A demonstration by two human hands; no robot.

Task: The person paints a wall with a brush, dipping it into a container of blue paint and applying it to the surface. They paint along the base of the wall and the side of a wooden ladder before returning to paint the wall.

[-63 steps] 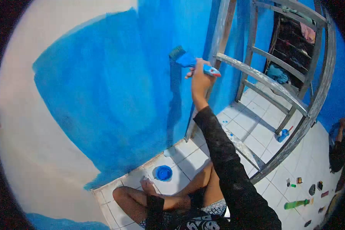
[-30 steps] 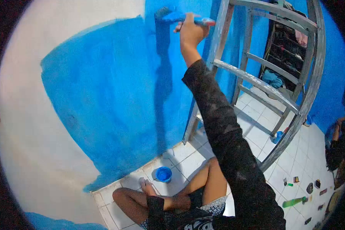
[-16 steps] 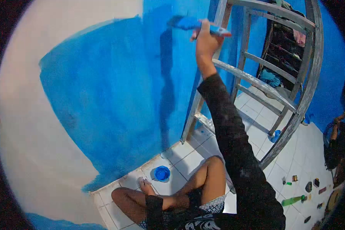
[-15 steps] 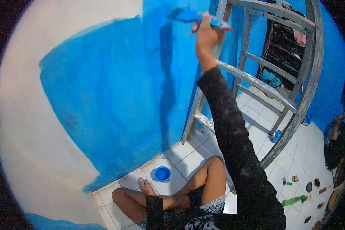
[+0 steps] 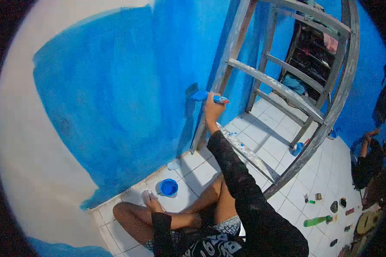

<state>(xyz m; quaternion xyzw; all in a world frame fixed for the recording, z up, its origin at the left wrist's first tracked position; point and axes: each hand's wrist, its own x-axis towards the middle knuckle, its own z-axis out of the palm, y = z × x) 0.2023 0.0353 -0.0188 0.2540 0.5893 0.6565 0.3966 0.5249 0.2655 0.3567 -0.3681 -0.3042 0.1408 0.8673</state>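
Note:
My right hand [image 5: 213, 110] is closed round the handle of a paintbrush [image 5: 199, 95]. The brush's wide, blue-coated bristles point left and lie at or very near the blue-painted wall [image 5: 111, 94]; contact is hard to judge. Low down by my bent knee, my left hand [image 5: 151, 200] has its fingers stretched forward, with a pale patch at their tips. Just right of that hand, a small blue paint cup [image 5: 169, 187] stands on the white tiled floor [image 5: 193, 165].
A paint-spattered wooden ladder [image 5: 272, 83] rises close to my right arm. Beyond it stand dark shelves [image 5: 315, 55] with cloth and a blue container [image 5: 297, 148]. At right lie a green bottle [image 5: 316, 221] and several small items; another person's arm [image 5: 365, 145] is near the edge.
My right hand has come down along the wall with the paintbrush, from near the top to mid-height. The camera view has shifted slightly. My left hand stays by the cup.

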